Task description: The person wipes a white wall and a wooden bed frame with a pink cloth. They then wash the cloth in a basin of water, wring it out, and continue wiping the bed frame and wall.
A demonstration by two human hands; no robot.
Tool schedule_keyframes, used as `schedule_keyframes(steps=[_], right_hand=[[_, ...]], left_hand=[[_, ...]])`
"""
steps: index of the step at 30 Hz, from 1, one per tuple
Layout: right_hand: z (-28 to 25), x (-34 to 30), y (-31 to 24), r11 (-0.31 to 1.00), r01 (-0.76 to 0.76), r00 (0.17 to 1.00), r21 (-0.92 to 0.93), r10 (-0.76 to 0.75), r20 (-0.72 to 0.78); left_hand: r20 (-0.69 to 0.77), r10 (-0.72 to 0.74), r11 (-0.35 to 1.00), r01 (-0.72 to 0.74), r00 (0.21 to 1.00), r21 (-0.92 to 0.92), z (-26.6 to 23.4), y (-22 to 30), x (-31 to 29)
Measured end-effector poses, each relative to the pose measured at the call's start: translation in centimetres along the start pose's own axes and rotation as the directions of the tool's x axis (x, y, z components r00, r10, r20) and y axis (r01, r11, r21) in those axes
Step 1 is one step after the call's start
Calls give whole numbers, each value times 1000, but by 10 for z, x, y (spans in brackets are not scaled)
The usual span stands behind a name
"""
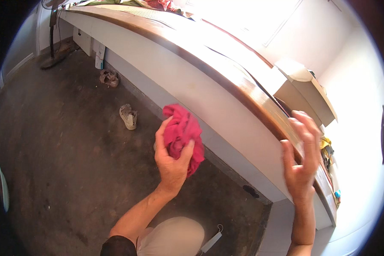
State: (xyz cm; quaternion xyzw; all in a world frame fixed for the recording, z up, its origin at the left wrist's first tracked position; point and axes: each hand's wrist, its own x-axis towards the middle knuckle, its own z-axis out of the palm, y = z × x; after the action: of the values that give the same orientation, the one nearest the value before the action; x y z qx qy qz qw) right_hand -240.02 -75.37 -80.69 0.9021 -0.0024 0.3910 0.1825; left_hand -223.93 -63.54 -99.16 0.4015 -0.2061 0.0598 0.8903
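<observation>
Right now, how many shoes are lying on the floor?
2. One pale shoe lies on the dark floor just left of the red cloth; another shoe sits farther back near the white wall base. Others may be hidden.

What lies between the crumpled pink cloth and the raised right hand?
In the head view, only the counter's white front panel spans between the pink cloth and the right hand.

My left hand (171, 164) holds the cloth (183, 136) left of the surface (226, 79); my right hand (302, 155) rests on its edge. A shoe (128, 116) lies on the floor (59, 141) behind the cloth.
</observation>
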Motion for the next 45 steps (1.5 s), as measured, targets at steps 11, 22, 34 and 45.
schedule_keyframes(steps=[11, 22, 34, 45], right_hand=[[-9, -36, 37, 952, -237, 953, -196, 267, 141], [-5, -31, 36, 956, -245, 957, -160, 265, 118], [-9, -33, 35, 948, -284, 945, -145, 303, 126], [-7, -32, 34, 943, -312, 940, -117, 324, 104]], left_hand=[[394, 612, 524, -725, 686, 447, 27, -29, 71], [-6, 535, 671, -421, 845, 610, -13, -25, 182], [583, 560, 415, -808, 589, 417, 17, -31, 53], [440, 498, 453, -657, 747, 602, 15, -12, 82]])
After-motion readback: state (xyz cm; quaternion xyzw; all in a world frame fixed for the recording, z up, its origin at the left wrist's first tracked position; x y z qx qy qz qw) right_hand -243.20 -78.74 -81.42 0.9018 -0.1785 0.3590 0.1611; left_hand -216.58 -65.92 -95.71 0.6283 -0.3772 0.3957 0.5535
